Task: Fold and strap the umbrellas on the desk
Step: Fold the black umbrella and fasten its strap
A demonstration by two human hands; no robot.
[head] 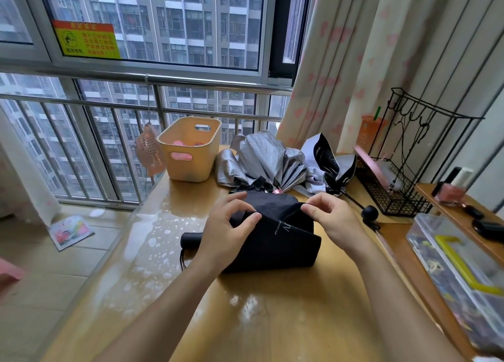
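Bench [272,307]: wood under a glossy clear cover, air bubbles trapped on the left. Black umbrella [281,247] lies mid-bench, matte fabric partly gathered, stub handle [191,239] pointing left. Small white print on the canopy, too small to read. Left hand [226,225] and right hand [332,217] apart, each pinching a fold of that fabric. Just behind: silver umbrella [261,157], canopy loose and crumpled. Beige plastic basket [191,149] beside it. Window sticker [87,41]: red/yellow, Chinese text, illegible.
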